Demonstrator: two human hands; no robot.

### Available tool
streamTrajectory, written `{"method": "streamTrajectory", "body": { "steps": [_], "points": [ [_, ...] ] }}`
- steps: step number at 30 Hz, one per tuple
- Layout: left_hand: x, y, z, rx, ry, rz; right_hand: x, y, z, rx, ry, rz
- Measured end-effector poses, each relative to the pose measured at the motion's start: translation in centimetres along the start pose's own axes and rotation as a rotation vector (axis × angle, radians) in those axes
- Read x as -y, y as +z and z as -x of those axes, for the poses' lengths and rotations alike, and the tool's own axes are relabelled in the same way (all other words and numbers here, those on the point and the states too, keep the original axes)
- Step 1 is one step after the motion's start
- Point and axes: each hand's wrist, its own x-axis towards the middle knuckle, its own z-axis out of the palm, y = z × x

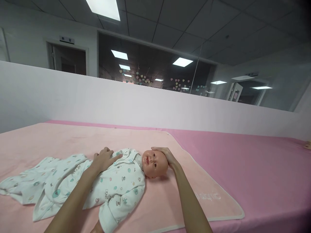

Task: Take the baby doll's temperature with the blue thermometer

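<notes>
A baby doll (155, 164) lies on its back with its head to the right, dressed in a white printed outfit (119, 181). My left hand (105, 159) rests on the doll's chest, fingers spread over the cloth. Against the top of the doll's head lies my right hand (167, 155), its fingers stretched flat along the far side of the head. Part of the right palm is hidden behind the head. One of the doll's hands (97, 227) shows below its near sleeve.
Under the doll is a peach blanket (194, 181) with a pale edge, spread over a pink sheet (255, 168). Behind the bed runs a low white wall (145, 106), with a large window (155, 64) above it. A doorway (70, 60) stands at the back left.
</notes>
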Motion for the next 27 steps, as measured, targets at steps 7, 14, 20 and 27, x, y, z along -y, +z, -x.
{"method": "streamTrajectory", "body": {
  "steps": [7, 14, 20, 27],
  "points": [
    [-0.33, -0.23, 0.14, 0.036, 0.025, 0.016, 0.21, -0.02, 0.11, -0.034, 0.033, -0.003],
    [-0.29, -0.23, 0.32, 0.011, 0.025, 0.007, 0.61, 0.31, 0.47, -0.005, 0.033, 0.07],
    [-0.33, -0.26, 0.43, 0.002, 0.021, 0.008, 0.62, 0.42, 0.41, -0.035, 0.028, 0.072],
    [-0.28, -0.19, 0.4, 0.002, 0.027, -0.003, 0.73, 0.47, 0.49, -0.035, 0.037, 0.068]
  ]
}}
